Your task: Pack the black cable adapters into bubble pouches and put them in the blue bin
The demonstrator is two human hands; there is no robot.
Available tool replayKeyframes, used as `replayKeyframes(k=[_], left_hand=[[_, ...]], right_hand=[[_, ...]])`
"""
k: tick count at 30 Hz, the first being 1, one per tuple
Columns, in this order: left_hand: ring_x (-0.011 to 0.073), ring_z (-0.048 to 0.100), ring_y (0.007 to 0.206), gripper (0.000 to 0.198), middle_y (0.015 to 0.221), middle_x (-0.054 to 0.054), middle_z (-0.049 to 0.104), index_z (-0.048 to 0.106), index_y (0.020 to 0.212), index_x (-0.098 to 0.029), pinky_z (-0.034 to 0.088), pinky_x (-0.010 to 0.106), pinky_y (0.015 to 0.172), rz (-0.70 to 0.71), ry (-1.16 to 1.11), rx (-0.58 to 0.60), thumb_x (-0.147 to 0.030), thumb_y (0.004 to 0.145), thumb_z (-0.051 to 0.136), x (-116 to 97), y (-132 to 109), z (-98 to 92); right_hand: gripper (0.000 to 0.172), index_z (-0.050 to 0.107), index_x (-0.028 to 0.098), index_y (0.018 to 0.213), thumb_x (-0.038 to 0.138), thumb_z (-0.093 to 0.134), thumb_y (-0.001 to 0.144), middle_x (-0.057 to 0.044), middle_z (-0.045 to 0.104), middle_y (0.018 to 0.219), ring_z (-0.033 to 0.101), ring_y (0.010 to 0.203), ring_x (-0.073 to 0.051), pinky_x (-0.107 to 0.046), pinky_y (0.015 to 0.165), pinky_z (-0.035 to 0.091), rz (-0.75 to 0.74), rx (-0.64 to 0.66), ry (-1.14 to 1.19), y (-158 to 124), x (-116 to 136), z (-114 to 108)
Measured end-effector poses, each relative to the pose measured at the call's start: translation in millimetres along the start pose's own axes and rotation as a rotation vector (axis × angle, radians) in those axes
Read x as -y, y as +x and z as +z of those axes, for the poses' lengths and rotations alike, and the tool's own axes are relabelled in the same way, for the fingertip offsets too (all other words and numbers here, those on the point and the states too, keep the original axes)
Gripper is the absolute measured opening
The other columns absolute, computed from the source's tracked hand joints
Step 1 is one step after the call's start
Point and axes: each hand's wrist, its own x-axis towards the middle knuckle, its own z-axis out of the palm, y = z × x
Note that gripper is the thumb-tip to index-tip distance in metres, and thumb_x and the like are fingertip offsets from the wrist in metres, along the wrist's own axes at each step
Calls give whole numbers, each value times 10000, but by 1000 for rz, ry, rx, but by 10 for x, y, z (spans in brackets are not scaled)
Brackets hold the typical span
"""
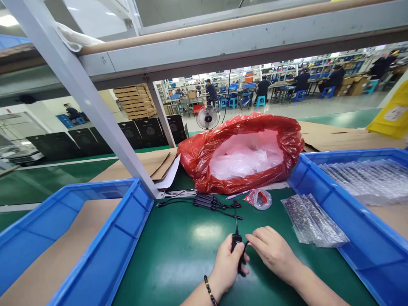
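My left hand (227,265) is closed around a small black cable part (236,240) whose thin lead runs away across the green mat (178,255). My right hand (270,250) lies beside it, fingers curled, fingertips touching the black cable at the part. Further back on the mat lies a bundle of black cables (207,200). A stack of clear small bags (314,221) sits to the right of my hands.
A red plastic bag (197,155) full of clear bags sits behind. Blue bins stand left (127,221) and right (318,187); the right one holds packed bags. A small red packet (259,198) and a pen (237,195) lie nearby. A grey frame post (95,110) slants across. People work far behind.
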Motion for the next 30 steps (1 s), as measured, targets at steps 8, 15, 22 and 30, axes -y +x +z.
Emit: replayKeyframes(k=[8, 15, 22, 30], left_hand=[[69, 457, 415, 301, 576, -26, 513, 526, 779, -146, 373, 187, 389, 61, 115, 35, -419, 685, 611, 30, -4, -19], [27, 387, 311, 317, 573, 3, 579, 509, 814, -127, 251, 127, 266, 40, -58, 155, -424, 728, 580, 32, -32, 15], [92, 552, 403, 359, 598, 16, 582, 503, 794, -123, 254, 105, 237, -41, -211, 275, -412, 655, 663, 11, -42, -3], [51, 461, 324, 358, 520, -6, 568, 491, 768, -134, 240, 113, 244, -59, -182, 298, -409, 640, 681, 21, -75, -2]], right_hand=[[300, 644, 166, 696, 377, 473, 822, -27, 502, 595, 473, 590, -149, -267, 551, 366, 632, 83, 647, 7, 104, 98], [394, 515, 153, 787, 473, 687, 634, 80, 402, 454, 321, 389, -47, -176, 403, 238, 1094, 3, 1509, 49, 242, 193], [448, 449, 158, 677, 434, 775, 541, 71, 434, 490, 343, 369, -22, -148, 381, 180, 987, 93, 1661, 23, 181, 185], [445, 391, 167, 605, 415, 759, 570, 60, 440, 567, 430, 394, -45, -160, 379, 239, 897, 29, 1575, -5, 187, 203]])
